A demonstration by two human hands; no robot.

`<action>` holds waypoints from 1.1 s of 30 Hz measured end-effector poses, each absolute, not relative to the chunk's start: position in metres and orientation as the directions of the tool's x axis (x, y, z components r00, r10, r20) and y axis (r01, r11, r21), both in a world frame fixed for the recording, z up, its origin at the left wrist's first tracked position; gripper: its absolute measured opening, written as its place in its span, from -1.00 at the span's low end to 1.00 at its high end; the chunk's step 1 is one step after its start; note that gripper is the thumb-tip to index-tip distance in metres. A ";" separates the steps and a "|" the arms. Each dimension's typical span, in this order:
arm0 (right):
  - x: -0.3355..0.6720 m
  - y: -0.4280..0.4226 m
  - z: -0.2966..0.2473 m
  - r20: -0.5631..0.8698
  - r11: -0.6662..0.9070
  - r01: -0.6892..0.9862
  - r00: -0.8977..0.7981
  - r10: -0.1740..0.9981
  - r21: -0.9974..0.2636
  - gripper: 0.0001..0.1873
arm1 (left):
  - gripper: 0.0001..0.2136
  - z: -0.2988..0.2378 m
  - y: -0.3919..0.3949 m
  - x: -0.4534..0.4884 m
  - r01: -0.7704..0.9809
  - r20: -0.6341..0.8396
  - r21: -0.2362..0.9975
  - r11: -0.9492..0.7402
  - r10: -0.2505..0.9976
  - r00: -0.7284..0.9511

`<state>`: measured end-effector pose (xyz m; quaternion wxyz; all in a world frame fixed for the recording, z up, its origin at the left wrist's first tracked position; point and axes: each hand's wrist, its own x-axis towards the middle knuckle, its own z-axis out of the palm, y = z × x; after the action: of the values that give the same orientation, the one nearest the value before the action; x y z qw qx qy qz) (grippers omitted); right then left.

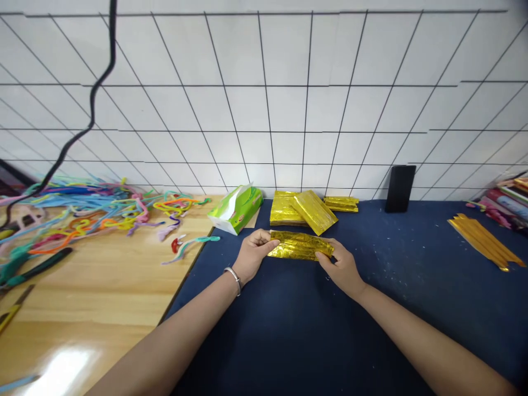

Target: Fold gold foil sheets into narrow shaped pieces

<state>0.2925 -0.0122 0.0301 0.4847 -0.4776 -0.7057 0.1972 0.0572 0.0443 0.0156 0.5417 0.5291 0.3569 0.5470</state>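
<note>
A crinkled, shiny strip of gold foil (297, 245) is stretched between my two hands above the dark blue mat (284, 341). My left hand (254, 253) pinches its left end, thumb on top. At the other end, my right hand (338, 265) grips the foil between thumb and fingers, which partly hide behind it. Just beyond the strip lies a stack of gold foil sheets (284, 208), and a folded gold foil piece (315, 213) leans at an angle over its right side. A smaller gold foil bundle (341, 204) rests farther right by the wall.
A green tissue pack (237, 209) stands left of the stack. Tangled pipe cleaners (103, 203) and dark-handled pliers (39, 268) lie on the wooden table (103, 297). A black phone-like slab (400, 188) leans on the wall. Orange-gold strips (484, 239) lie right. A black cable (93, 102) hangs left.
</note>
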 end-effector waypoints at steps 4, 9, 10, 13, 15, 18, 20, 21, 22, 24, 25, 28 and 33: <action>0.291 -0.011 0.027 0.500 0.471 0.482 -0.076 0.863 -0.739 -0.79 | -0.73 0.016 0.043 0.059 -0.192 0.221 0.961 -0.199 0.969 0.106; 0.291 -0.010 0.028 0.476 0.455 0.474 -0.083 0.875 -0.754 -0.78 | -0.73 0.017 0.042 0.059 -0.199 0.234 0.957 -0.210 0.966 0.111; 0.291 -0.010 0.029 0.464 0.449 0.464 -0.089 0.881 -0.764 -0.77 | -0.73 0.017 0.042 0.059 -0.212 0.233 0.955 -0.205 0.966 0.115; 0.292 -0.011 0.030 0.421 0.423 0.420 -0.105 0.901 -0.803 -0.74 | -0.74 0.017 0.042 0.060 -0.241 0.228 0.950 -0.200 0.969 0.092; 0.292 -0.011 0.030 0.402 0.404 0.400 -0.093 0.911 -0.823 -0.76 | -0.76 0.016 0.042 0.061 -0.247 0.222 0.947 -0.204 0.974 0.049; 0.292 -0.011 0.029 0.398 0.383 0.400 -0.049 0.916 -0.832 -0.79 | -0.80 0.017 0.040 0.063 -0.253 0.212 0.947 -0.199 0.977 0.025; 0.292 -0.011 0.029 0.402 0.378 0.419 -0.034 0.915 -0.825 -0.79 | -0.82 0.020 0.038 0.065 -0.276 0.197 0.945 -0.178 0.980 0.041; 0.292 -0.010 0.029 0.405 0.378 0.432 -0.032 0.914 -0.819 -0.80 | -0.83 0.021 0.037 0.066 -0.294 0.189 0.941 -0.166 0.981 0.050; 0.292 -0.010 0.028 0.409 0.379 0.446 -0.032 0.912 -0.811 -0.80 | -0.82 0.023 0.036 0.067 -0.314 0.184 0.936 -0.157 0.981 0.061; 0.292 -0.009 0.026 0.414 0.378 0.470 -0.029 0.910 -0.798 -0.82 | -0.79 0.025 0.034 0.068 -0.351 0.183 0.925 -0.142 0.979 0.086; 0.291 -0.008 0.026 0.417 0.376 0.478 -0.024 0.909 -0.793 -0.82 | -0.78 0.026 0.034 0.069 -0.363 0.184 0.922 -0.137 0.978 0.100; 0.291 -0.006 0.023 0.423 0.375 0.490 -0.012 0.906 -0.787 -0.81 | -0.68 0.027 0.033 0.071 -0.391 0.186 0.912 -0.120 0.973 0.136; 0.290 -0.004 0.023 0.439 0.385 0.491 -0.005 0.898 -0.781 -0.81 | -0.51 0.030 0.031 0.072 -0.411 0.166 0.908 -0.075 0.967 0.191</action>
<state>0.2905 -0.0043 0.0230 0.4839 -0.5130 -0.6771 0.2104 0.0722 0.0311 0.0302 0.6124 0.4697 0.2960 0.5628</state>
